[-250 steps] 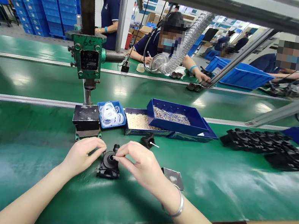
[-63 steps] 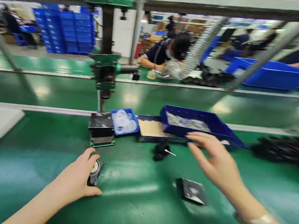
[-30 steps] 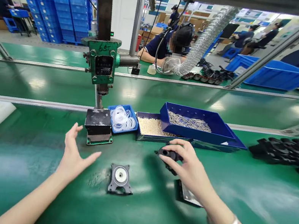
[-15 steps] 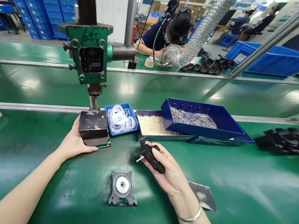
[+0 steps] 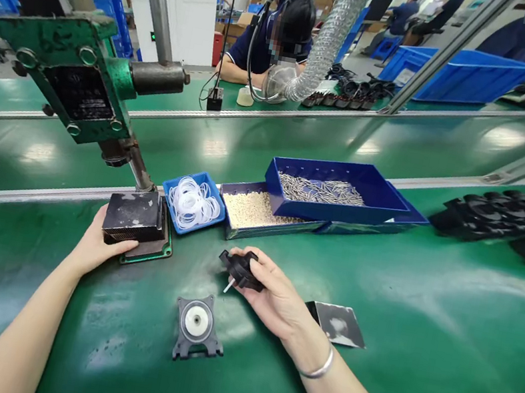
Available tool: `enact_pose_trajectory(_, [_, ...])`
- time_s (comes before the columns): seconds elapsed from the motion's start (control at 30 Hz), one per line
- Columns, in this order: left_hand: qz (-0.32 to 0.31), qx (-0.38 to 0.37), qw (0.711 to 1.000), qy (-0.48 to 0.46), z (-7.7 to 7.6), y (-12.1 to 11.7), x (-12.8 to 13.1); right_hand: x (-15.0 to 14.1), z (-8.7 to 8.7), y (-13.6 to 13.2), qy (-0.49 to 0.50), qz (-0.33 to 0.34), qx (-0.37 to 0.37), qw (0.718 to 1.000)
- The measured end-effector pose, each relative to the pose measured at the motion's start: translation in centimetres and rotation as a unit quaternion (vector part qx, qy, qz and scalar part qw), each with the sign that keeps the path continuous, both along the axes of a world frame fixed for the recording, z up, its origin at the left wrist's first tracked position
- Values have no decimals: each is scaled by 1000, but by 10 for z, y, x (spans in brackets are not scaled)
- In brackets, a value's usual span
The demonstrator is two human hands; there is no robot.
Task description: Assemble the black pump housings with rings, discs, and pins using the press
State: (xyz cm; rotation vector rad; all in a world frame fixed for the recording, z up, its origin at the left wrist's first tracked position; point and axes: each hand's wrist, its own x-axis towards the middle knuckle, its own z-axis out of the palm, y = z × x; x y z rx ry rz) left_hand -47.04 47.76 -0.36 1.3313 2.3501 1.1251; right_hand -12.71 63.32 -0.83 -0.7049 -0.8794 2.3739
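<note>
My left hand (image 5: 94, 241) grips the black metal block (image 5: 133, 214) at the base of the green press (image 5: 79, 83), thumb along its front. In my right hand (image 5: 270, 293) is a black plastic housing (image 5: 243, 269), held tilted above the table. A thin white pin (image 5: 229, 285) sticks out of its lower side. Below and left of it, a dark grey bracket (image 5: 196, 345) with a round white disc (image 5: 196, 320) in its centre lies flat on the green table (image 5: 121, 361). The fingertips behind the housing are partly hidden.
A small blue tray (image 5: 188, 229) holds white rings. Beside it stand a bin of cream beads (image 5: 252, 212) and a blue bin (image 5: 341, 209) of metal pins. A black plate (image 5: 340, 324) lies near my right wrist. Black parts (image 5: 503, 215) are piled at right. A co-worker (image 5: 247, 51) sits opposite.
My right hand has picked the black housing off the table and turned it so the pin points down. My left hand has left the bracket and taken hold of the black block.
</note>
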Motion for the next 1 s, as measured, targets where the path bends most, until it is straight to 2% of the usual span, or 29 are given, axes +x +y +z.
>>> enact_pose_trajectory(0.23, [43,-12,999,-22,3,2,3,-1,5,-1,6,-21,-32,999])
enact_pose_trajectory(0.6, [33,-10,999,-39,2,3,5,-4,0,0,19,-9,3,1000])
enact_pose_trajectory(0.67, [20,13,999,-48,8,4,6,-5,-1,1,16,-12,5,1000])
enact_pose_trajectory(0.8, [-37,91,991,-90,30,8,11,-6,-3,1,5,-19,-2,1000])
enact_pose_trajectory(0.9, [-53,93,989,-105,43,11,14,-6,-5,1,11,-27,-9,1000])
enact_pose_trajectory(1.0, [-51,87,990,-101,47,12,17,-6,-7,1,25,-23,-7,999])
